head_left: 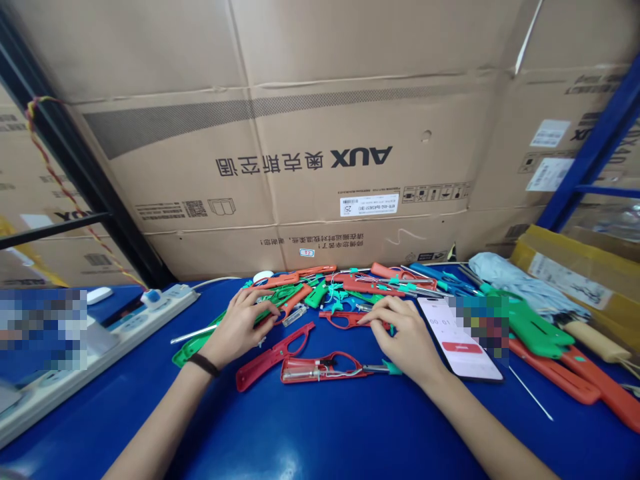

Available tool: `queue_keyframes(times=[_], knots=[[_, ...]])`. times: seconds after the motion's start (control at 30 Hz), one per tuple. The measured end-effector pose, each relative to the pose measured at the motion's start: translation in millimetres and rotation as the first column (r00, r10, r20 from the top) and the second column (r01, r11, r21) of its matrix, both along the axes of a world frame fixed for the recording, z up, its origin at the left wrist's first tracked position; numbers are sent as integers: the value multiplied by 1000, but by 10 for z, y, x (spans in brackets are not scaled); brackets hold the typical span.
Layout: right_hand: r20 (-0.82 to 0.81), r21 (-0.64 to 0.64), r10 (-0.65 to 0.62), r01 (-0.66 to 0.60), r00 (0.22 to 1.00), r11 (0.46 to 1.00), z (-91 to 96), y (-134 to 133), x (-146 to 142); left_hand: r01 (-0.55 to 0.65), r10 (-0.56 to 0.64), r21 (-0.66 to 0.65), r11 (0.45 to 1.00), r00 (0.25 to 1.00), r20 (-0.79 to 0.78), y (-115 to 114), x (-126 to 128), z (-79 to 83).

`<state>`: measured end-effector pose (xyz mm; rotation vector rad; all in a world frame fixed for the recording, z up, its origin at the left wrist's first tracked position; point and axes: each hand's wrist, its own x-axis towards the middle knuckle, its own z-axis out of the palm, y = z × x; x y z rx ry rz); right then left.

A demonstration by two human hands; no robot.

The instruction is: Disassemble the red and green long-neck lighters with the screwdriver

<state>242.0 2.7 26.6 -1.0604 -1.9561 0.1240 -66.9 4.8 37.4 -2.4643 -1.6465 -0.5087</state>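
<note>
- A cardboard box (320,167) walls off the back of the blue table (320,433).
- A power strip (125,327) lies at the left.
- A phone (460,340), partly blurred, sits just beside the right hand (403,337).
- That hand lies nearly flat, fingertips on a red shell (345,319).
- The left hand (240,327) curls over a green shell (200,340); its grip is hidden.

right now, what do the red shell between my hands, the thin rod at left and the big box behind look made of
Red shell: moulded plastic, probably; uniform colour, slight sheen.
Thin rod: likely bare metal; silvery, bright glint.
Big box: matte brown cardboard, printed, creased at folds.
</note>
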Motion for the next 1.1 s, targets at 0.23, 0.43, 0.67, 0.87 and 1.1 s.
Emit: queue_keyframes(times=[0.23,0.43,0.67,0.87,1.1], knots=[[51,-136,-92,98,994,986,-35,173,117,151,-139,-185,971,987,76,-104,190,56],[159,-193,-145,175,976,965,5,229,165,107,-106,-153,982,994,14,-94,89,49],[287,-285,-84,169,954,944,83,295,251,70,-66,-79,994,996,57,-58,11,41],[279,-454,152,-9,948,891,83,360,213,98,-95,-48,994,994,54,-35,42,12],[427,-407,40,152,903,901,226,518,280,110,-112,25,994,990,81,-22,68,18]])
